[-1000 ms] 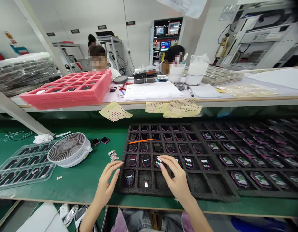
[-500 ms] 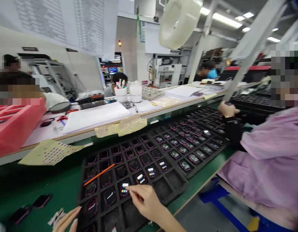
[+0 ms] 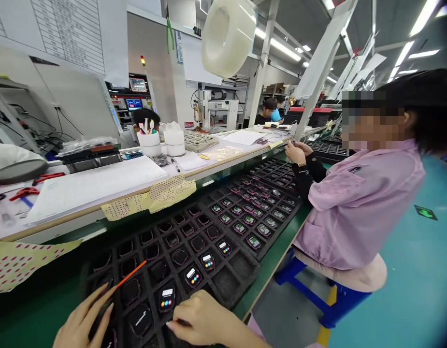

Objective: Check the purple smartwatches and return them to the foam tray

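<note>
Right hand (image 3: pixel 205 321) low over the near edge of the black foam tray (image 3: pixel 245 270), fingers curled and pinched shut on something small and dark at the fingertips — too small to name. Thumb and forefinger point left, toward the lit smartwatch (image 3: pixel 166 298) sitting just beside them in its pocket, probably to work on that unit's face. Left hand (image 3: pixel 81 324) flat on the tray's left end, fingers spread and loose, gripping nothing, apparently bracing the foam against sliding.

Watch lying face up, screen glowing with coloured dots, long axis running from the near edge of the tray toward the far edge, slightly tilted right. Two more lit watches (image 3: pixel 193 276) further along the same row, same heading, each dropped in its own pocket so the faces stay apart and readable. Orange stick (image 3: pixel 131 273) resting slantwise across pockets just above the left hand, one end up and right.

Beyond the tray's far edge, yellow sticker sheets (image 3: pixel 165 193) draped over the shelf lip, within easy reach. Off the tray's right end, a co-worker in a pink smock (image 3: pixel 357 208) seated on a blue stool (image 3: pixel 317 295), hands raised over further trays.
</note>
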Tool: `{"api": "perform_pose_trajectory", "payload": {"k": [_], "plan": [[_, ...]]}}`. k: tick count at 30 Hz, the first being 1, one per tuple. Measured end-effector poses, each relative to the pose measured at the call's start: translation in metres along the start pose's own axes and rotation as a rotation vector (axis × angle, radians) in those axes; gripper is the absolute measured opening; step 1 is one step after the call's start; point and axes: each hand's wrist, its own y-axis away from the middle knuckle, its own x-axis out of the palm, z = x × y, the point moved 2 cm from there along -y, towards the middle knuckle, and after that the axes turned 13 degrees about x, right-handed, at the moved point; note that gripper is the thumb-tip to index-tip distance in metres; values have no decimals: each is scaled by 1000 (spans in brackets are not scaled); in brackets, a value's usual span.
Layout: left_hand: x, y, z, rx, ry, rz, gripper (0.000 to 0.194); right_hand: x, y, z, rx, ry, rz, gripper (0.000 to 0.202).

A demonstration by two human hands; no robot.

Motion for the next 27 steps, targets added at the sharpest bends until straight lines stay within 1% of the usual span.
{"api": "perform_pose_trajectory", "payload": {"k": [2,4,8,10,14,18,22,24,27], "plan": [[6,-9,6,1,-67,44,42,-2,0,1,9,-17,2,23],[12,-12,12,-19,-117,43,43,-2,1,1,27,-35,-7,23],[21,-5,19,12,-80,33,41,0,1,1,54,-64,-46,20],[23,-2,19,-3,-64,47,39,1,1,1,54,-67,-64,20],[18,-2,14,-66,-53,51,39,1,0,0,43,-104,-58,23],[14,-5,11,-83,-17,49,39,1,0,-1,36,-129,-54,24],[9,-8,6,-66,-10,-3,39,1,1,0,48,-107,-67,28],[5,-10,0,-47,2,-33,38,0,2,1,66,-111,-95,32],[-1,-11,-9,-69,-4,-58,33,-3,4,3,65,-141,-111,37]]}}
